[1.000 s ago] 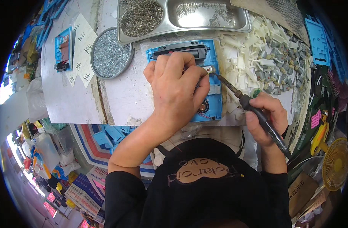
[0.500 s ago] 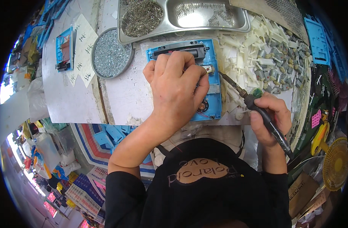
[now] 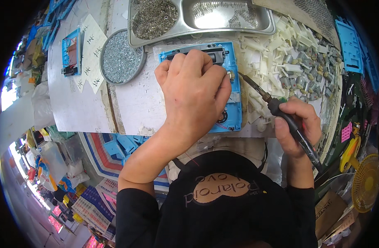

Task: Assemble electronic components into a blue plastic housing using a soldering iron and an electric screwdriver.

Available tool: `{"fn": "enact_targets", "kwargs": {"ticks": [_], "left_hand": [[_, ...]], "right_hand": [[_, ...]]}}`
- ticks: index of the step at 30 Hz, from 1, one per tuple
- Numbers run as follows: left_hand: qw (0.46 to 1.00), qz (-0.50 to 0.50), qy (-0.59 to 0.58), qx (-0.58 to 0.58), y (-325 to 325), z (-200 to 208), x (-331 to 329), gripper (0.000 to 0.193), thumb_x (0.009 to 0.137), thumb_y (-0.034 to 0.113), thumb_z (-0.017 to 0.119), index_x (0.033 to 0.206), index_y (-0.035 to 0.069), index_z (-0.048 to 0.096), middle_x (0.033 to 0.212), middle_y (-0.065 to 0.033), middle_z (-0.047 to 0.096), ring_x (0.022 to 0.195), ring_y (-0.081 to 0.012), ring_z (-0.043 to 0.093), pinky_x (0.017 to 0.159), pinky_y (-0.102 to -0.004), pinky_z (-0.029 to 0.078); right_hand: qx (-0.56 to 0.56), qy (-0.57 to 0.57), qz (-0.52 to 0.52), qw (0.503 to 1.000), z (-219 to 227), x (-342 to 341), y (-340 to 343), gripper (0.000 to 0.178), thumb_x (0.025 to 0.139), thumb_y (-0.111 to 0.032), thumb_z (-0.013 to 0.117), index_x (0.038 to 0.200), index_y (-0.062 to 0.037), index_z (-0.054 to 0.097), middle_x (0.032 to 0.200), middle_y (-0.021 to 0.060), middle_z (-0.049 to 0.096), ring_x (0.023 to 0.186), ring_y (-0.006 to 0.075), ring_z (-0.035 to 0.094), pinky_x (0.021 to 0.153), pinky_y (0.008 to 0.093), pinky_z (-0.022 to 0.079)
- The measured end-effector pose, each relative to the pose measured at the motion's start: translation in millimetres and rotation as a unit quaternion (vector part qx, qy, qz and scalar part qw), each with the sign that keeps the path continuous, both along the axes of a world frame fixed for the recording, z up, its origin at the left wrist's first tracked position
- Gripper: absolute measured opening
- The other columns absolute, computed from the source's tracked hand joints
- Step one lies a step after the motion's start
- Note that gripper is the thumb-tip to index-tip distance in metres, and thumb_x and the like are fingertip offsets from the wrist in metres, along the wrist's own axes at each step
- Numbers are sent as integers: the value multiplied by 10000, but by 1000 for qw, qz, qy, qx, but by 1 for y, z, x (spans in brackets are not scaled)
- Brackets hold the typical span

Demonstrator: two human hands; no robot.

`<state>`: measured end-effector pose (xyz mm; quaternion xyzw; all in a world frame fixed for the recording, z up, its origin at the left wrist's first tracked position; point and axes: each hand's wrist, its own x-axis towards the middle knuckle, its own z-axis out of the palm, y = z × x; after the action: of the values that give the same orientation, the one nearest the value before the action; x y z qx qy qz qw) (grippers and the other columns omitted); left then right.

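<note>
A blue plastic housing (image 3: pixel 236 108) lies on the white worktop in front of me, with a black bar-shaped part along its far side. My left hand (image 3: pixel 193 93) is over it, fingers curled in and pressed together; whatever they grip is hidden beneath. Beside the thumb, a small metal part (image 3: pixel 230 75) and a round speaker (image 3: pixel 223 117) show inside the housing. In my right hand (image 3: pixel 303 126) is a soldering iron (image 3: pixel 289 120) with a black handle. Its tip points up and left, close to the housing's right edge by the metal part; contact cannot be made out.
A round dish of small screws (image 3: pixel 122 58) stands left of the housing. Behind it sits a metal tray (image 3: pixel 183 29) of springs. White plastic parts and small motors (image 3: pixel 307 72) are heaped at right. Another blue housing (image 3: pixel 77 51) lies far left; a yellow fan (image 3: pixel 366 182) stands right.
My left hand has turned slightly, its thumb side shifting right over the housing. The soldering iron and my right hand have moved a little to the right.
</note>
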<state>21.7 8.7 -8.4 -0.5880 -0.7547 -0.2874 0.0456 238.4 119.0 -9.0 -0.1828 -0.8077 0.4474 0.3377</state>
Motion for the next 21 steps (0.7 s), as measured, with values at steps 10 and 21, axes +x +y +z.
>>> {"fn": "enact_targets", "kwargs": {"ticks": [10,21], "left_hand": [[1000,-5,18,-8,1,-1,1,127,718,119,811,803,124,716,864,-8,565,833,-212,560,825,-382,340],[1000,-9,20,-9,0,-1,0,141,716,117,815,813,135,714,872,-5,563,829,-209,558,825,-385,340]], "right_hand": [[34,2,7,999,-7,-8,4,263,821,-122,787,1021,-12,658,647,55,576,514,161,524,485,277,382],[35,3,13,999,-7,-12,4,260,826,-125,788,1023,-14,660,631,51,558,510,166,520,484,286,380]]}}
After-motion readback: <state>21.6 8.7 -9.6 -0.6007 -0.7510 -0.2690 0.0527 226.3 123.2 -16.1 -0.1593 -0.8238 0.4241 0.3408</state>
